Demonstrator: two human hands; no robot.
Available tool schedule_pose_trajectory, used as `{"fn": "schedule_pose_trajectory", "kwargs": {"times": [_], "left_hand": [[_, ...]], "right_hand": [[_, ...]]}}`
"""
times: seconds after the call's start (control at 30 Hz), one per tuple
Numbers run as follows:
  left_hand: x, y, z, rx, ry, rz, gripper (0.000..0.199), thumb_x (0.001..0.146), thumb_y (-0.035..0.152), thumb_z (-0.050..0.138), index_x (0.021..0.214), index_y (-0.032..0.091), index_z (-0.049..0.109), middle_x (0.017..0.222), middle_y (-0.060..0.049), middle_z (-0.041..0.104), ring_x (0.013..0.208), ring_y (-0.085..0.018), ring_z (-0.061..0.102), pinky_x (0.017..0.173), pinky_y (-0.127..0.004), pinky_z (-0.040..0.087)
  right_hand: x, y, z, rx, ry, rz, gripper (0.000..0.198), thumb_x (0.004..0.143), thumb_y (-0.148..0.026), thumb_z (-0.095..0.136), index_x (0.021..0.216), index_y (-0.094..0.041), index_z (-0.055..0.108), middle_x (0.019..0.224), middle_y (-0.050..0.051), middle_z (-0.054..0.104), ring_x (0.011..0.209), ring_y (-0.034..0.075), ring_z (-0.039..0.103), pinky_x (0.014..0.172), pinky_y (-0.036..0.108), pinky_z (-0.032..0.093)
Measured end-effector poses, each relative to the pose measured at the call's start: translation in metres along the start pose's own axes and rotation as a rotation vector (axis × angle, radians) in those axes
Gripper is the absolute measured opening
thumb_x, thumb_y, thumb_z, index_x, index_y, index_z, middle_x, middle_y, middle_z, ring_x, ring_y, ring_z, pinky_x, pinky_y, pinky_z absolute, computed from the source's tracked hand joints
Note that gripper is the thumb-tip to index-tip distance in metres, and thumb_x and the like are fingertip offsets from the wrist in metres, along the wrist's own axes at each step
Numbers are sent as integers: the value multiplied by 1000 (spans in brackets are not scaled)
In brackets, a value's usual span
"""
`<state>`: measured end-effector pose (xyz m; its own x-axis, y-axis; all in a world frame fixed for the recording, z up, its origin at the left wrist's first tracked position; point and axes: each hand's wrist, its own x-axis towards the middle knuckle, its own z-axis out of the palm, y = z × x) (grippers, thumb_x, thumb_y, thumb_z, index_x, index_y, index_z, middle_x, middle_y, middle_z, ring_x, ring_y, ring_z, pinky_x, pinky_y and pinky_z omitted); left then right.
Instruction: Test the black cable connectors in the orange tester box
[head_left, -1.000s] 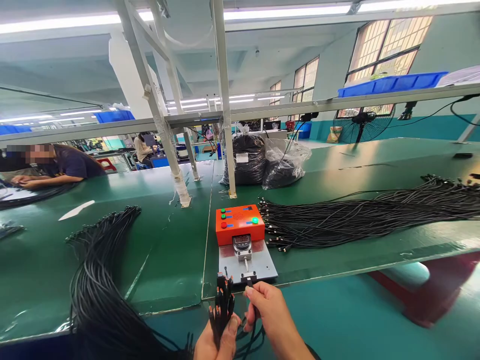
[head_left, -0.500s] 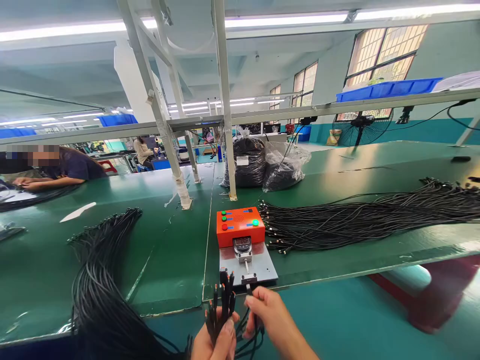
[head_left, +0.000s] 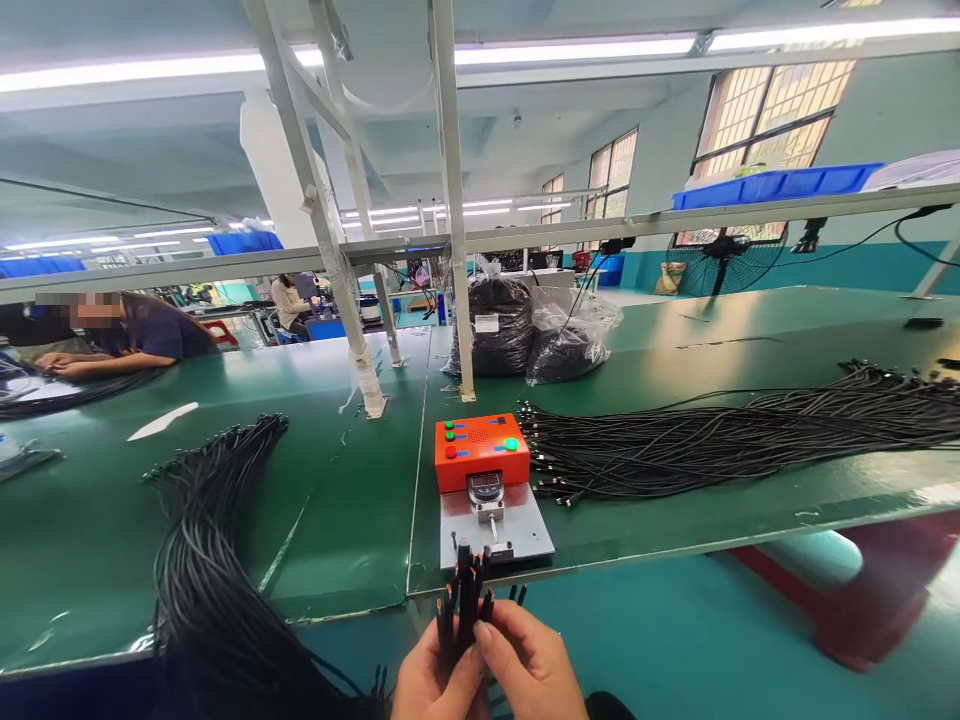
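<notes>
Upright in my left hand [head_left: 429,675] is a bunch of black cables [head_left: 466,590], several of their plug ends showing orange at the tip. My left fingers are closed around the bunch. My right hand [head_left: 529,665] presses against its right side, thumb and fingers pinched on a cable there; which one is partly hidden. Just beyond the bunch lies the metal plate of a tester [head_left: 532,530], with a small clamp block and a round digital gauge [head_left: 485,487]. Behind the gauge stands an orange box [head_left: 480,455] with green and red buttons, one green one lit.
A thick bundle of black cables [head_left: 214,560] hangs over the table edge at left. More cables [head_left: 675,450] lie across the right side. Two plastic bags [head_left: 499,325] stand behind the box, beside shelf posts [head_left: 454,200]. A co-worker [head_left: 150,335] leans on the table at far left.
My right hand has drawn back from the tester's clamp block and moved left against the bunch. My left hand has shifted slightly right with the cables. The camera view has tilted slightly.
</notes>
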<state>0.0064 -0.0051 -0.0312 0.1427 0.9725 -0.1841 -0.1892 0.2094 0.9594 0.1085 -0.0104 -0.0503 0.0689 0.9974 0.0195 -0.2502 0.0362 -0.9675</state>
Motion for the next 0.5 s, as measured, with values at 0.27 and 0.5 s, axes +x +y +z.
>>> {"fn": "schedule_pose_trajectory", "kwargs": {"times": [0.27,0.5], "left_hand": [[-3,12,6,25,-2,-2,35,64,39,77,79,11,64,54,5,50,45,-7,39,43,-18,32],[-5,9,5,40,16,15,37,66,44,72,82,12,62,52,7,45,44,-7,35,42,-19,30]], "right_hand": [[-5,-22,2,220,-111,57,34,79,-48,62,88,-16,69,73,4,61,48,13,50,47,27,44],[-7,-22,4,222,-91,65,27,79,-43,63,91,-19,69,74,3,63,53,15,53,47,25,44]]}}
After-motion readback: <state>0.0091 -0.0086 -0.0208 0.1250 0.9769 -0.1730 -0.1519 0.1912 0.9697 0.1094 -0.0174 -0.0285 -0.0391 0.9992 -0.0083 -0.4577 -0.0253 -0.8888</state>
